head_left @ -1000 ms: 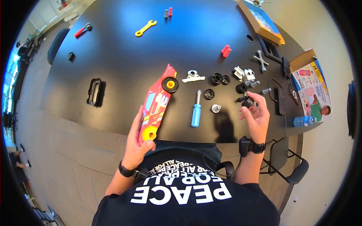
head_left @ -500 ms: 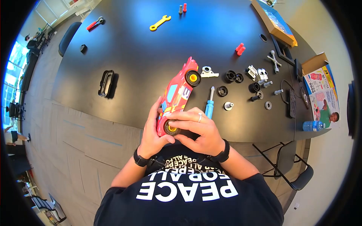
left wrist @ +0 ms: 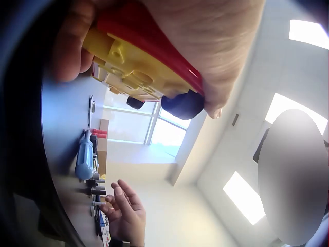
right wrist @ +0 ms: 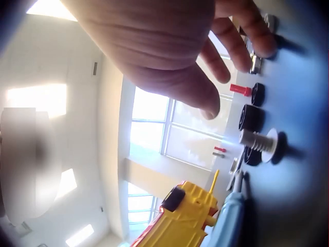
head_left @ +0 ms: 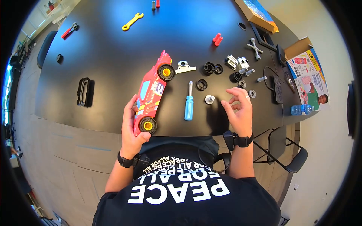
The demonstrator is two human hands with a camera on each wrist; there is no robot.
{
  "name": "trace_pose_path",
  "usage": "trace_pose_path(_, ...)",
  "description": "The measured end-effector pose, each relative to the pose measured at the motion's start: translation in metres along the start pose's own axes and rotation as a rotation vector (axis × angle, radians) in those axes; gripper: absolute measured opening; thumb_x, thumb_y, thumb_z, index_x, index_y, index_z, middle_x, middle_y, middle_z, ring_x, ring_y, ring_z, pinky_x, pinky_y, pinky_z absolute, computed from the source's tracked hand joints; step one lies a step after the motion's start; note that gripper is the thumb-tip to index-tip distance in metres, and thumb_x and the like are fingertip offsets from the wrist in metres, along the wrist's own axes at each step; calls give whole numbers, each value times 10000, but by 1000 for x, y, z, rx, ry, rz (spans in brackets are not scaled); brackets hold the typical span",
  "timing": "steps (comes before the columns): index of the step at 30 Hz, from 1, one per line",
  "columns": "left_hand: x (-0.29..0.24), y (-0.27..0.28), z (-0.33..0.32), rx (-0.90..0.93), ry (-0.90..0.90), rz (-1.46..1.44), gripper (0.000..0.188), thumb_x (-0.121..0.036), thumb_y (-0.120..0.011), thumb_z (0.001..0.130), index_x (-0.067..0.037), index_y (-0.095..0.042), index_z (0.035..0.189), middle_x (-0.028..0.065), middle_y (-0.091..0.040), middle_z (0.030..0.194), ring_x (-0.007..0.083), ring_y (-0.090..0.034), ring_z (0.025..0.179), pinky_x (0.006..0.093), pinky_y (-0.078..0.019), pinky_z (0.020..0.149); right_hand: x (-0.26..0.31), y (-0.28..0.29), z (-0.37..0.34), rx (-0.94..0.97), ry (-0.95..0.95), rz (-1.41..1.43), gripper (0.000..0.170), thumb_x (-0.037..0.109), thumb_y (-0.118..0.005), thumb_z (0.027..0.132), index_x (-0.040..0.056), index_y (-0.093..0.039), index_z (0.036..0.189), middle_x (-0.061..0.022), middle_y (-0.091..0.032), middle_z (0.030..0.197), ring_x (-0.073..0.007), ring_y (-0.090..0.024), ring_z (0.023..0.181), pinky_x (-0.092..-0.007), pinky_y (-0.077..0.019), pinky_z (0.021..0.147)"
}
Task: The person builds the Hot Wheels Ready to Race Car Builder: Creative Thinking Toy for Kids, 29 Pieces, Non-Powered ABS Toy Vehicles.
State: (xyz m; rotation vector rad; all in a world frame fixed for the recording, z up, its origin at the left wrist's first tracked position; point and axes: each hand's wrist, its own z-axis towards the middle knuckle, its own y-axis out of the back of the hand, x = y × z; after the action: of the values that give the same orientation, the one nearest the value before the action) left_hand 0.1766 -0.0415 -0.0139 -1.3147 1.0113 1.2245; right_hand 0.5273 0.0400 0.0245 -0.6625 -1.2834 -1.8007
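Observation:
My left hand (head_left: 130,135) grips a red toy car (head_left: 150,92) by its near end, thumb on one side and fingers on the other. Both visible wheels carry black tyres: the far wheel (head_left: 166,72) and the near wheel (head_left: 148,125), each with a yellow hub. The car's yellow underside (left wrist: 131,69) shows in the left wrist view. Over the table's right part, my right hand (head_left: 241,115) holds nothing, fingers loosely bent and apart. Left of its fingertips stands a grey threaded bolt (head_left: 209,99). A blue screwdriver (head_left: 189,107) and a black ring (head_left: 201,84) lie between the hands.
Ahead of the right hand are black wheels (head_left: 209,68), grey bolts (head_left: 262,79), white engine-like pieces (head_left: 232,61) and red pegs (head_left: 217,39). A yellow wrench (head_left: 132,22) lies farther off. A water bottle (head_left: 301,109) and printed box (head_left: 307,73) stand at right.
My right hand picked up a black tyre, brought it to the car's near yellow hub, then moved back right without it. The tyre now sits on that hub. My left hand keeps holding the car.

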Motion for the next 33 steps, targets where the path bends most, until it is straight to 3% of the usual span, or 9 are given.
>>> trace_pose_path(4, -5, -1, 2, 6, 24, -29, 1386, -759, -924, 741, -40, -293, 1744, 156, -608, 1387, 81, -654, 859, 193, -470, 491, -7, 10, 17, -18, -22, -117, 361, -39, -803, 928, 38, -746, 1275, -119, -691, 1369, -125, -692, 797, -252, -541, 629)
trace_pose_path(11, 3, 1, 2, -7, -40, -21, 1355, -745, -926, 747, -44, -323, 1737, 143, -615, 1345, 87, -661, 872, 197, -494, 514, -30, -16, 82, 136, 53, -290, 526, -9, -849, 869, 13, -703, 1374, -202, -691, 1487, -293, -759, 865, -402, -610, 827)
trace_pose_path(13, -4, 2, 0, 15, 15, -21, 1347, -739, -929, 750, -36, -333, 1733, 139, -614, 1333, 91, -659, 911, 192, -498, 545, -50, -28, 98, 137, 135, -391, 608, 36, -910, 820, 17, -704, 1392, -211, -698, 1475, -376, -750, 1033, -465, -594, 939)
trace_pose_path(14, -5, 4, -1, 30, 45, -19, 1345, -732, -934, 754, -24, -337, 1730, 142, -607, 1346, 136, -662, 1060, 243, -575, 765, -52, -32, 103, 144, 101, -339, 622, 64, -948, 777, 15, -731, 1358, -220, -735, 1374, -426, -709, 1156, -499, -570, 1004)
trace_pose_path(18, -1, 5, 0, 31, 8, -20, 1356, -737, -935, 748, 8, -346, 1715, 163, -590, 1416, 212, -602, 1285, 367, -479, 1137, -54, -32, 110, 197, 118, -461, 479, 56, -921, 811, 2, -772, 1263, -229, -751, 1182, -435, -714, 1123, -491, -577, 988)
trace_pose_path(21, 0, 7, 1, 39, 12, -16, 1371, -748, -935, 742, 14, -341, 1715, 165, -585, 1430, 212, -605, 1285, 365, -486, 1130, -46, -28, 103, 188, 46, -430, 386, 25, -835, 884, -1, -767, 1263, -245, -749, 1193, -459, -700, 1135, -494, -567, 1002)
trace_pose_path(23, 1, 8, 2, 53, 4, -25, 1372, -749, -933, 744, 13, -338, 1717, 165, -583, 1434, 216, -602, 1301, 370, -478, 1143, -45, -21, 98, 134, 131, -418, 298, -5, -731, 974, 3, -760, 1271, -213, -770, 1147, -363, -759, 1029, -438, -615, 888)
trace_pose_path(26, 1, 8, 2, 68, 7, -34, 1400, -774, -933, 729, 13, -331, 1719, 165, -578, 1445, 223, -593, 1331, 383, -462, 1168, -7, -9, 82, 113, -231, 308, 242, -36, -627, 1083, -22, -728, 1302, -111, -779, 1096, -135, -752, 856, -255, -609, 660)
trace_pose_path(33, 17, 13, 5, 86, -40, -16, 1606, -811, -1007, 526, 3, -322, 1729, 143, -574, 1457, 222, -582, 1353, 403, -443, 1199, 53, -29, 46, 227, -49, 817, 182, -42, -709, 1050, -23, -690, 1230, -180, -804, 1161, -186, -767, 958, -305, -647, 780)
